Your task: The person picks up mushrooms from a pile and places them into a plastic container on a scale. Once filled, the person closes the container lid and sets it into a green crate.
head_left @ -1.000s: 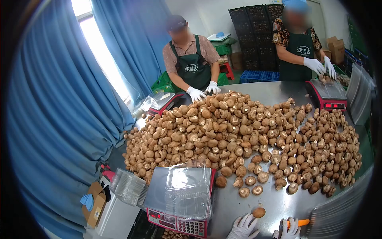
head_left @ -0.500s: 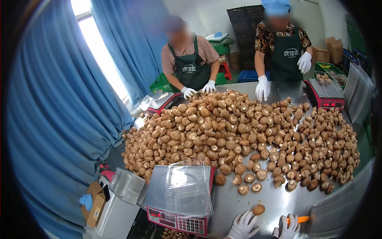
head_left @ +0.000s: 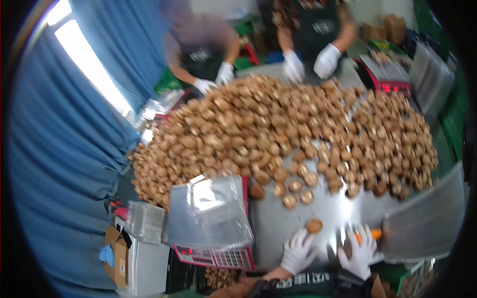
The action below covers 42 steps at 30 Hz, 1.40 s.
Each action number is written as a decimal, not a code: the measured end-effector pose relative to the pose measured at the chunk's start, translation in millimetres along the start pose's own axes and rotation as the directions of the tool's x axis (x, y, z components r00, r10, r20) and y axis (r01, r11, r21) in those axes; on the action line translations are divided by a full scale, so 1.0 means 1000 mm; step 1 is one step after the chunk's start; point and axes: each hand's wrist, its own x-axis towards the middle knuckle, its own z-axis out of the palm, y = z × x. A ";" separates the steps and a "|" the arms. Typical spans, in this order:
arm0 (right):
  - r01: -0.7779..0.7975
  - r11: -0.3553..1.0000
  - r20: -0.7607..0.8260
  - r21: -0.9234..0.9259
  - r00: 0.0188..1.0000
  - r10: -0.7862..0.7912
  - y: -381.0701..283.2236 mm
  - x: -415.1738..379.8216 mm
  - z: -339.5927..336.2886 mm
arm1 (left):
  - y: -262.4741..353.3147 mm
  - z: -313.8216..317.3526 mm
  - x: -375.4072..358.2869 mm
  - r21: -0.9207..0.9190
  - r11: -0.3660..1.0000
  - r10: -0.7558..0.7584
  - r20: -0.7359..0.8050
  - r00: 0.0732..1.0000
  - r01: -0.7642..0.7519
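My left hand (head_left: 298, 251), in a white glove, rests low on the steel table with its fingers apart. Just beyond its fingertips lies a single brown mushroom (head_left: 314, 226), cap up. To the right, my gloved right hand (head_left: 359, 252) has its fingers over an orange handle (head_left: 376, 233), which shows on both sides of them; the rest of that tool is hidden. A large heap of brown mushrooms (head_left: 238, 124) spreads across the table, with a few loose ones at its near edge.
A red-edged scale (head_left: 213, 257) bearing clear plastic trays (head_left: 213, 198) is at the left front. More clear trays (head_left: 422, 223) are stacked at right. Two people in aprons with white-gloved hands work across the table. Another scale (head_left: 392, 87) stands at the far right.
The view has tilted down and shifted, showing more of my arms. The person at the far right has lowered a raised hand toward the heap.
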 end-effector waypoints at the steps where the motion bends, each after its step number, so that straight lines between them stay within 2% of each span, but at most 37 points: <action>1: 0.029 0.997 0.025 0.066 0.999 -0.030 -0.008 0.014 -0.009 | 0.002 -0.007 0.005 -0.081 0.996 -0.026 -0.039 0.999 0.023; 5: 0.186 0.966 0.014 0.177 0.981 -0.191 -0.049 0.080 -0.014 | -0.002 -0.027 0.028 -0.094 0.991 -0.115 -0.261 0.958 0.094; 7: 0.285 0.935 0.008 0.214 0.956 -0.293 -0.067 0.112 -0.004 | -0.008 -0.036 0.039 -0.097 0.979 -0.200 -0.311 0.929 0.178; 10: 0.390 0.890 0.029 0.235 0.913 -0.407 -0.097 0.166 0.027 | -0.025 -0.033 0.047 -0.160 0.952 -0.302 -0.322 0.898 0.262; 13: 0.484 0.839 0.040 0.247 0.860 -0.508 -0.132 0.222 0.066 | -0.025 -0.030 0.048 -0.208 0.936 -0.340 -0.312 0.887 0.285; 15: 0.586 0.784 0.004 0.207 0.800 -0.599 -0.158 0.256 0.092 | -0.025 -0.031 0.045 -0.229 0.915 -0.387 -0.263 0.884 0.332; 17: 0.642 0.753 0.071 0.143 0.753 -0.655 -0.185 0.285 0.112 | -0.027 -0.033 0.048 -0.261 0.896 -0.423 -0.256 0.869 0.359; 18: 0.658 0.745 0.096 0.107 0.739 -0.667 -0.195 0.296 0.125 | -0.030 -0.032 0.049 -0.292 0.884 -0.439 -0.253 0.862 0.365; 21: 0.697 0.717 0.041 0.011 0.716 -0.697 -0.194 0.311 0.152 | -0.035 -0.037 0.058 -0.347 0.840 -0.513 -0.257 0.819 0.417; 23: 0.703 0.712 0.192 0.012 0.697 -0.691 -0.186 0.309 0.139 | -0.043 -0.035 0.065 -0.373 0.823 -0.536 -0.262 0.802 0.428; 24: 0.714 0.699 0.199 0.042 0.679 -0.707 -0.176 0.304 0.128 | -0.045 -0.036 0.069 -0.383 0.820 -0.541 -0.274 0.795 0.425; 27: 0.730 0.679 0.092 0.073 0.673 -0.734 -0.142 0.292 0.110 | -0.050 -0.031 0.079 -0.443 0.801 -0.548 -0.274 0.790 0.402; 30: 0.763 0.641 0.178 0.081 0.622 -0.762 -0.121 0.293 0.093 | -0.048 -0.032 0.083 -0.538 0.759 -0.538 -0.201 0.819 0.366; 32: 0.758 0.636 0.040 0.142 0.638 -0.769 -0.125 0.304 0.089 | -0.041 -0.039 0.087 -0.564 0.751 -0.521 -0.185 0.833 0.344; 34: 0.730 0.639 -0.107 0.245 0.675 -0.730 -0.146 0.323 0.092 | -0.041 -0.036 0.084 -0.474 0.801 -0.510 -0.217 0.832 0.366; 35: 0.699 0.665 -0.022 0.265 0.694 -0.720 -0.162 0.335 0.092 | -0.042 -0.036 0.084 -0.423 0.827 -0.497 -0.242 0.833 0.370; 36: 0.715 0.682 -0.051 0.153 0.695 -0.717 -0.175 0.344 0.104 | -0.041 -0.044 0.087 -0.337 0.849 -0.500 -0.260 0.826 0.408; 37: 0.721 0.692 -0.092 0.036 0.692 -0.716 -0.185 0.354 0.120 | -0.042 -0.041 0.086 -0.347 0.840 -0.517 -0.278 0.810 0.417; 39: 0.681 0.731 0.070 -0.037 0.732 -0.678 -0.194 0.362 0.139 | -0.045 -0.043 0.089 -0.294 0.851 -0.518 -0.331 0.789 0.435; 41: 0.705 0.705 0.095 -0.073 0.709 -0.699 -0.187 0.355 0.147 | -0.053 -0.030 0.086 -0.373 0.825 -0.545 -0.326 0.772 0.425; 42: 0.708 0.698 0.170 -0.113 0.705 -0.688 -0.184 0.350 0.135 | -0.056 -0.026 0.086 -0.423 0.816 -0.544 -0.328 0.772 0.395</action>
